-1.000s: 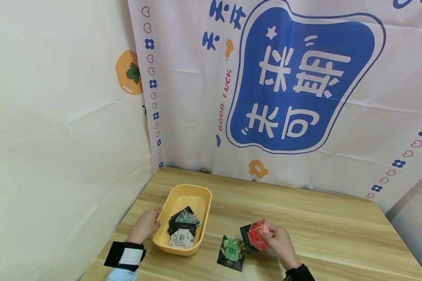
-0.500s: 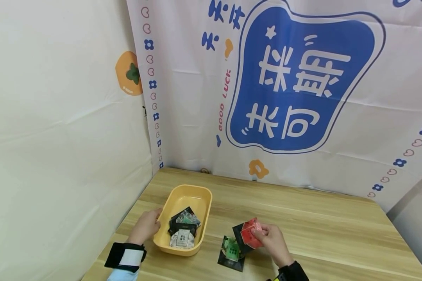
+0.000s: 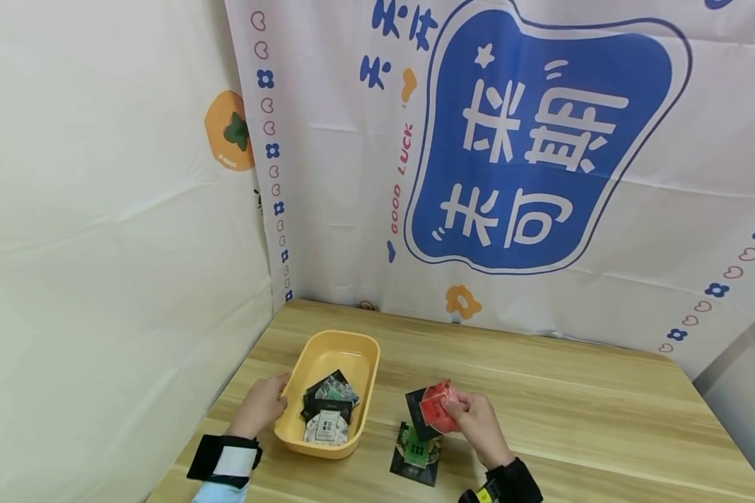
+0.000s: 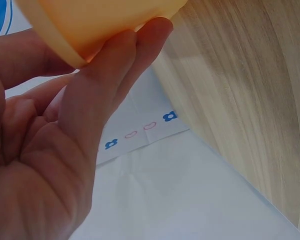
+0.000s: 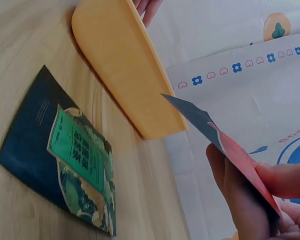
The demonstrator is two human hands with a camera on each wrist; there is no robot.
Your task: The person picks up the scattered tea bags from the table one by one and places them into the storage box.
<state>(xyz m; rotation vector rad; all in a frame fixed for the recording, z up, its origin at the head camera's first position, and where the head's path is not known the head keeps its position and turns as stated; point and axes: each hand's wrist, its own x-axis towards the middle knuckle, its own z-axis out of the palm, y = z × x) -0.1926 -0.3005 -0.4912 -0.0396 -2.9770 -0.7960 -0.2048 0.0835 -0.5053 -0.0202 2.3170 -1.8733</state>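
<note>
My left hand (image 3: 261, 405) grips the left rim of a yellow plastic tray (image 3: 370, 377). In the left wrist view the fingers (image 4: 117, 57) lie along the tray's outer wall. My right hand (image 3: 480, 424) pinches a flat black-and-red packet (image 3: 429, 412) between thumb and fingers, held up over the table. The right wrist view shows this packet edge-on and tilted. Below it a black-and-green packet (image 3: 413, 464) lies flat on the table, its upper part overlapped by the held one in the head view. Several dark packets (image 3: 328, 419) lie inside the tray, one with a white front.
The wood-grain table (image 3: 541, 391) reaches back to a white cloth (image 3: 346, 209) printed with a blue sign and flowers. A white sheet (image 3: 113, 279) hangs along the left edge of the table.
My right hand has moved left and slightly away from me with the black-and-red packet, rising over the green one. My left hand and the tray stay in place.
</note>
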